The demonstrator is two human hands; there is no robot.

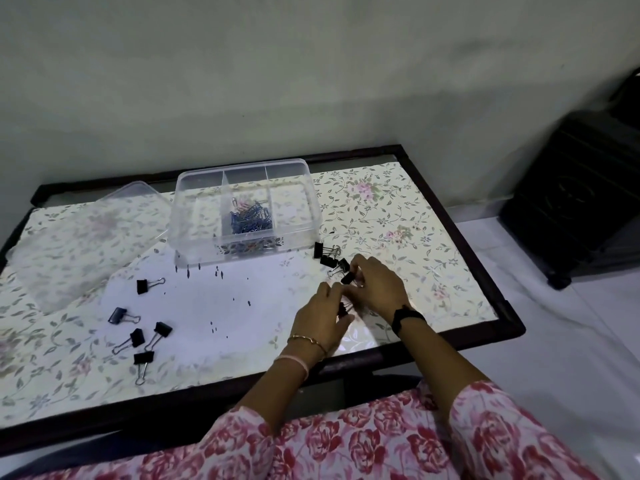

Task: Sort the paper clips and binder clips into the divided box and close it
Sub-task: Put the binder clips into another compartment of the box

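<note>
A clear divided box (304, 206) stands open at the back of the table, with blue paper clips (251, 218) heaped in its middle compartment. Its clear lid (86, 237) lies to the left. Several black binder clips (138, 337) are scattered at the front left, and three more binder clips (327, 256) lie right of the box. My right hand (377, 289) pinches a black binder clip (347, 278) just in front of those. Beside it, my left hand (323, 317) holds another black binder clip (343, 309) in its curled fingers.
The floral table (398, 209) has a dark raised frame (485, 258) around it. A wall stands right behind it. A black case (575, 202) sits on the floor to the right. Small dark specks dot the cloth in front of the box.
</note>
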